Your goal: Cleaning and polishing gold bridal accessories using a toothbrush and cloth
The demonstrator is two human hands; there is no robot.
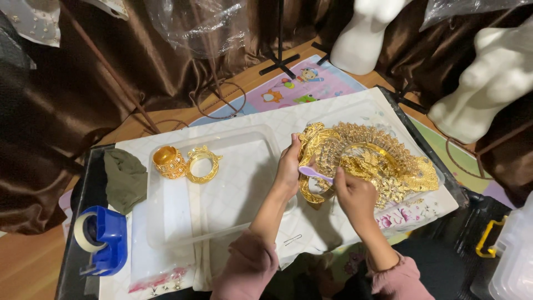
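A large ornate gold headdress [383, 161] lies on the white cloth-covered table [333, 111], right of centre. My left hand [288, 169] grips its left edge. My right hand [355, 194] holds a purple-handled brush [315, 174] against the gold piece's lower left part. Two gold bangle-like ornaments [186, 163] sit in a clear plastic tray [233, 216] to the left of my hands.
A dark green cloth [125, 178] and a blue tape dispenser [102, 239] sit at the table's left end. White mannequin forms [488, 78] and brown satin curtains stand behind. A clear plastic container [513, 255] is at the lower right. A colourful mat covers the floor.
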